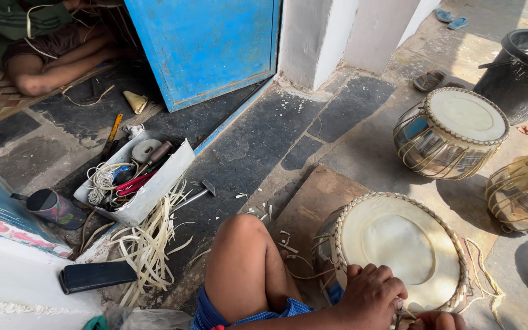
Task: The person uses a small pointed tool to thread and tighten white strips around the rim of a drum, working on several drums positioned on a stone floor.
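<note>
**Both hands at near rim of the drum, bottom edge of view**

Drum (401, 247) sits on a brown board (313, 201) on the stone floor (258, 140), near right, pale skin head facing up, woven lacing around the rim. Bare knee (245, 256) just left of it.

Left hand (371, 296) rests on the drum's near rim, fingers curled together over the edge, touching the lacing. Whether they pinch a strap: cannot tell, the grip side is hidden. Right hand (438, 320) is mostly cut off by the frame bottom, just right of the left hand, touching the rim; fingers' state cannot tell.

Around it:
- Second drum (453, 131) far right, upright, well apart from the first. Third drum (527, 189) at the right edge, partly cropped.
- Black bucket (520, 73) far right, behind the second drum.
- White tool tray (154, 183) left of centre, holding cord, red-handled tool, mixed tools. Small hammer (197, 194) lies on the floor just right of it.
- Pale strips (148, 244) heaped near the tray, scraps scattered toward the board.
- Dark flat case (96, 276) near left on the white ledge.
- Blue door (206, 49) far centre, open.
- Another person's legs (62, 61) far left, seated on a woven mat.
</note>
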